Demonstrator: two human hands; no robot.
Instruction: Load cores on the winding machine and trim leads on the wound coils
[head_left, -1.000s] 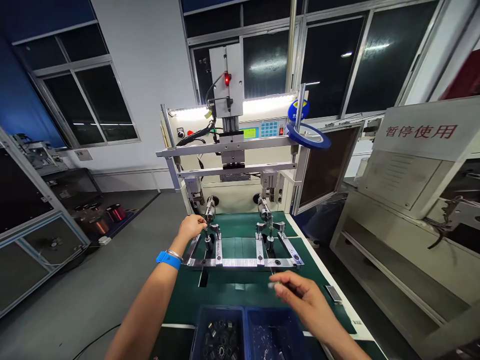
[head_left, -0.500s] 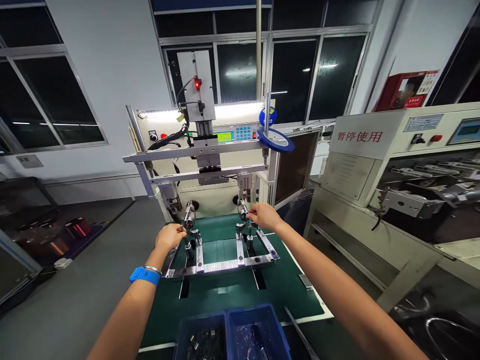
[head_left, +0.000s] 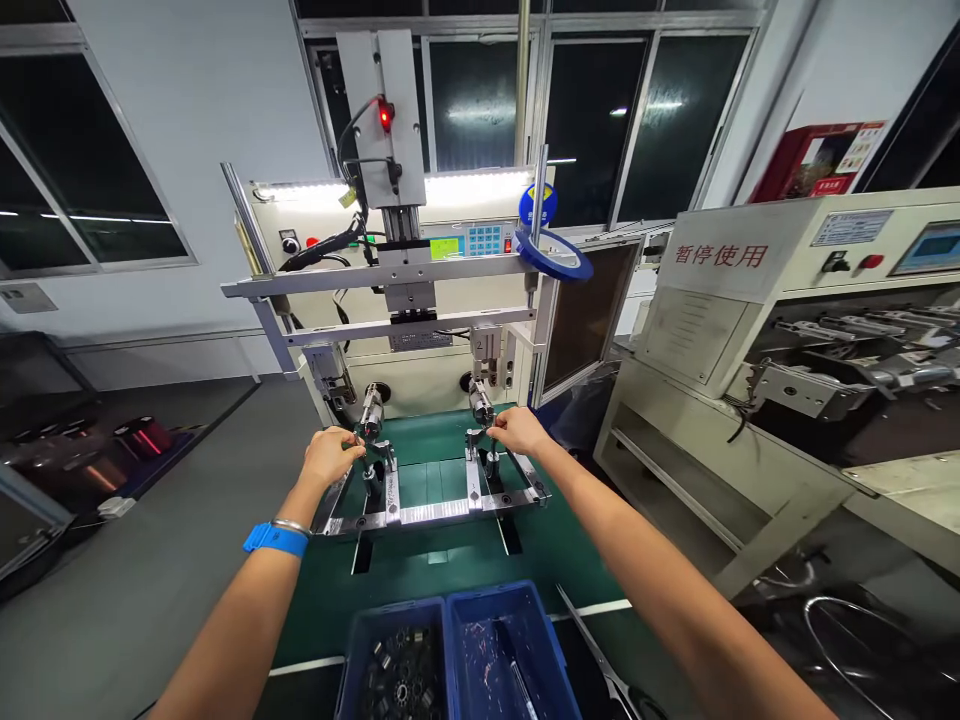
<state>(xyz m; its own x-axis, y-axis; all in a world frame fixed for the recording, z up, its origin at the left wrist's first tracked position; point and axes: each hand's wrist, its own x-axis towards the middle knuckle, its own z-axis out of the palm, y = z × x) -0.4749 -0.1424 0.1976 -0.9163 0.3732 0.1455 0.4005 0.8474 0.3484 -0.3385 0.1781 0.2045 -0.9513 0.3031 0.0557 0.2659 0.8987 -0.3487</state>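
Note:
My left hand (head_left: 328,456) is pinched closed just below the left spindle (head_left: 372,410), beside the upright left post (head_left: 370,480) of the metal fixture (head_left: 439,513). At the right spindle (head_left: 481,400), my right hand (head_left: 521,431) is also closed in a pinch, its fingertips just under the spindle end and above the right post (head_left: 493,466). What lies between the fingers of either hand is too small to make out. A blue band (head_left: 276,538) and a metal bangle circle my left wrist.
Nearest me, one blue bin (head_left: 352,640) holds small dark ring-like parts; another blue bin (head_left: 551,640) holds a pen and wire scraps. Scissors (head_left: 600,655) lie right of them. The machine's crossbar (head_left: 450,270) spans above my hands, with a blue tape roll (head_left: 555,262) on its rod.
My view has tipped down and closer, showing more of the bins and scissors. My right hand has dropped slightly from the spindle end; my left stays by its spindle.

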